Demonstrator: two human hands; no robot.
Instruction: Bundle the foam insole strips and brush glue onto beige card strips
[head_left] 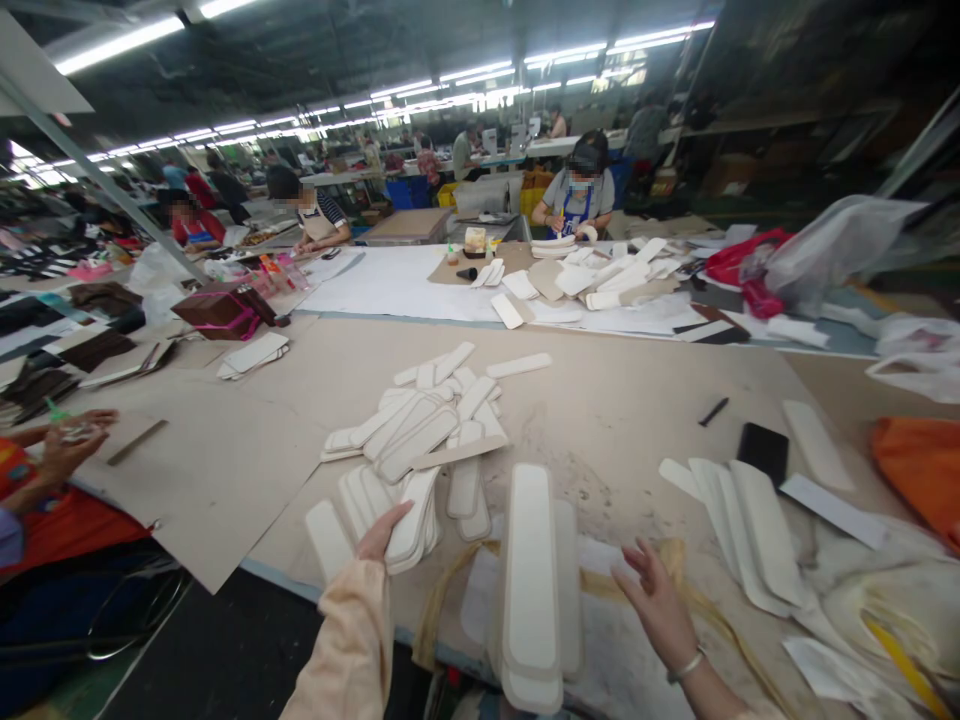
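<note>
My left hand is closed on the near edge of a fanned stack of white rounded strips, thumb on top. The material of the strips cannot be told. My right hand is raised over the table with its fingers apart and nothing in them. Between the two hands lies a long white panel with rounded ends and a beige border, on top of similar pieces. Beyond my left hand spreads a loose heap of bordered white strips.
Further white strips lie fanned at the right, near a black flat square and a dark pen-like stick. An orange cloth is at the right edge. A co-worker's hands are at the left; another person sits across.
</note>
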